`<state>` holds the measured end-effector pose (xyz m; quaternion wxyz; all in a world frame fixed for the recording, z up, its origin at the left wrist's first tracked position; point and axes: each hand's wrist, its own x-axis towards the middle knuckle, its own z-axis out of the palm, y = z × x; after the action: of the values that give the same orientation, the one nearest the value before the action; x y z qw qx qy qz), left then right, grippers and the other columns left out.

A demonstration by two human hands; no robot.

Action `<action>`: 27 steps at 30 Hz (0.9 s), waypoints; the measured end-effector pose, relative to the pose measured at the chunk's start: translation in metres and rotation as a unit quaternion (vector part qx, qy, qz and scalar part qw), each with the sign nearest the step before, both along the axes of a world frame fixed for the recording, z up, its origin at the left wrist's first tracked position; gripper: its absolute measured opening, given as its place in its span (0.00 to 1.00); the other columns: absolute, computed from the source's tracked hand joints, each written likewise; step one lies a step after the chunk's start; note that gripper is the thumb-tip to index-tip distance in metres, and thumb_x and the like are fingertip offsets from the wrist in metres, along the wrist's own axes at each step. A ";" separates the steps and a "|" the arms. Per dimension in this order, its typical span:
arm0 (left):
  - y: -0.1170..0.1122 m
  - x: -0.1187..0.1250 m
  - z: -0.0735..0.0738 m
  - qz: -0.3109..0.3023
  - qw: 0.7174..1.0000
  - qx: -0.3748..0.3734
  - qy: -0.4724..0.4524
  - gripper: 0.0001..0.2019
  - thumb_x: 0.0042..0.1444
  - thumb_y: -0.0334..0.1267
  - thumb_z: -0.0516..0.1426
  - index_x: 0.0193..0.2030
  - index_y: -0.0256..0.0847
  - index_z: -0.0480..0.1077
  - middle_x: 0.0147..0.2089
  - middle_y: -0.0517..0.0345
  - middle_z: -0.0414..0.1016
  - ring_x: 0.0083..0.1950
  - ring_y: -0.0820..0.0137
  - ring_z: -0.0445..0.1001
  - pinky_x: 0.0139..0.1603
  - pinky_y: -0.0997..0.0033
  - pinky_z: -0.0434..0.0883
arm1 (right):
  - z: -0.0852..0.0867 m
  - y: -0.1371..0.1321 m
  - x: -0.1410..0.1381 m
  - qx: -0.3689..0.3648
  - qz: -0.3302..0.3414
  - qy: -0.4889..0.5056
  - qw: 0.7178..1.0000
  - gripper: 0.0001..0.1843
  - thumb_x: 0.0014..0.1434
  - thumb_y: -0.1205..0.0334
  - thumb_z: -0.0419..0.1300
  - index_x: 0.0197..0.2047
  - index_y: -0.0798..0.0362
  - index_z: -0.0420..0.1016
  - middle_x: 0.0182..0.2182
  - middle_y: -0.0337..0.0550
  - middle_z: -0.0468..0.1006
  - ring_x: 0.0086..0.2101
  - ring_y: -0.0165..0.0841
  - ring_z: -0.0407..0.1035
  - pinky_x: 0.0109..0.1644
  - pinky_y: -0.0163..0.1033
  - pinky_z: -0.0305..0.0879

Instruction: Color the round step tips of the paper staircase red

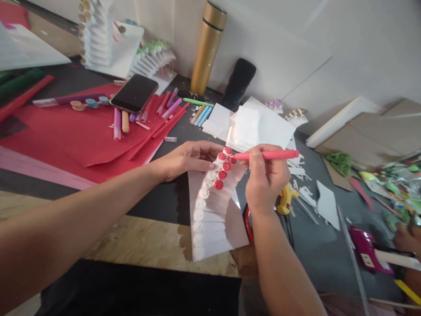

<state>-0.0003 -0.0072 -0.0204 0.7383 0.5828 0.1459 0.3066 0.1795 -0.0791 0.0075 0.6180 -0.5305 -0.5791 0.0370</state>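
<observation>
On a cluttered dark worktop (164, 202), the left hand (184, 160) lies flat, its grip pressing the white paper stair model (213, 210); the right hand (265, 180) pinches a red marker (268, 155), tip at the rolls.

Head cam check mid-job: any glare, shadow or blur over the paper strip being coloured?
Head view: soft, even light, no glare on the paper strip, which throws a faint shadow to its left; the red marker in the right hand is sharp; wide-angle stretch at the edges, far right corner soft.
</observation>
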 end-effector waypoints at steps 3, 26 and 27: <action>-0.001 0.000 0.000 -0.003 1.000 -0.004 -0.003 0.24 0.55 0.32 0.63 0.60 0.40 0.71 0.55 0.47 0.78 0.54 0.63 0.76 0.51 0.67 0.72 | -0.001 0.001 0.001 -0.007 -0.004 -0.008 1.000 0.09 0.63 0.55 0.58 0.36 0.52 0.72 0.26 0.35 0.75 0.27 0.27 0.71 0.35 0.38 0.68; 0.000 0.001 -0.002 -0.008 1.000 0.002 -0.001 0.23 0.56 0.32 0.62 0.60 0.41 0.71 0.52 0.47 0.79 0.56 0.60 0.76 0.54 0.61 0.73 | -0.002 0.002 0.000 -0.014 0.007 0.007 1.000 0.09 0.62 0.55 0.58 0.36 0.52 0.72 0.26 0.35 0.75 0.26 0.27 0.70 0.35 0.38 0.68; 0.000 0.001 -0.002 -0.007 1.000 0.003 0.001 0.23 0.56 0.32 0.62 0.60 0.41 0.71 0.52 0.47 0.79 0.56 0.60 0.76 0.54 0.61 0.73 | -0.002 0.002 0.000 -0.013 0.005 0.006 1.000 0.09 0.62 0.55 0.58 0.36 0.52 0.72 0.26 0.35 0.75 0.26 0.27 0.70 0.35 0.38 0.68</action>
<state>0.0004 -0.0073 -0.0221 0.7387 0.5858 0.1417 0.3018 0.1792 -0.0772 0.0057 0.6142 -0.5353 -0.5777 0.0503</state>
